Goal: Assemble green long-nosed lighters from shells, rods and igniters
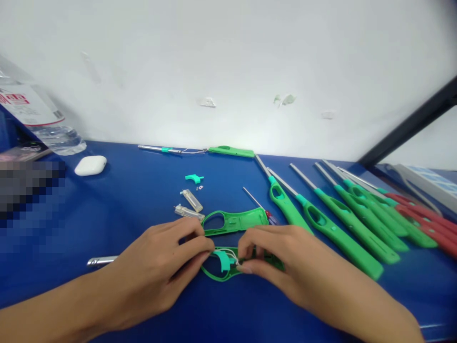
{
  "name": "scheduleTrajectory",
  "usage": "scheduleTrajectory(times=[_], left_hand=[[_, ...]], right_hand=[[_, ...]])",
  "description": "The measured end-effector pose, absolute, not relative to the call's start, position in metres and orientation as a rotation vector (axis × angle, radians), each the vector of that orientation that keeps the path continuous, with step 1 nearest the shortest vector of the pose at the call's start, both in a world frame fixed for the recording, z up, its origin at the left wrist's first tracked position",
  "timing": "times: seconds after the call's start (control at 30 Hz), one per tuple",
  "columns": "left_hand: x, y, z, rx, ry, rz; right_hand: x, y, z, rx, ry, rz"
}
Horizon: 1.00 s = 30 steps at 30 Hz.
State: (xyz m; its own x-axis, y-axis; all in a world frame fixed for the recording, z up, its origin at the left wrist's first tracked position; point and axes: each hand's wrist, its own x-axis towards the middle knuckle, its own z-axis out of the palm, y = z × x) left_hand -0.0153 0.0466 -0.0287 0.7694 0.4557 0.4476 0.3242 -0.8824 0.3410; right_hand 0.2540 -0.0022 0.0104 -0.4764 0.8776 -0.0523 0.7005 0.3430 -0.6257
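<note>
An opened gas lighter lies in front of me, its lower green handle half (214, 276) holding a turquoise trigger (224, 261) and thin white wires (228, 251). My left hand (167, 262) is closed at the front end of this half, and the lighter's metal tube (102, 260) sticks out to the left beneath it. With thumb and fingertips, my right hand (274, 257) pinches the white wire just right of the trigger, covering the rear of the handle. The other green handle half (246, 220) lies just behind, hollow side up.
Two clear fuel tanks (192, 200), a spare trigger (193, 178) and a screwdriver (257, 200) lie behind my hands. Several green lighters (339, 238) and red lighters (428, 221) are at right. A disassembled lighter (232, 151) lies by the wall. At left are a white case (90, 165) and water bottle (53, 128).
</note>
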Motion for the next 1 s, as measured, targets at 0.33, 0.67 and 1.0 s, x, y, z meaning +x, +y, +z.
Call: scheduleTrajectory(times=[0.33,0.67,1.0], left_hand=[[-0.0168,0.0457,-0.0296,2.711,0.606,0.775],[-0.0167,0.0468,-0.0297,2.728,0.594,0.761],[-0.0145,0.0479,-0.0288,2.727,0.589,0.767]], right_hand=[[0.2538,-0.0034,0.0102,-1.416,-2.323,0.834],[0.2548,-0.0045,0.0134,-1.407,-2.32,0.848],[0.254,-0.0027,0.0114,-1.408,-2.321,0.854]])
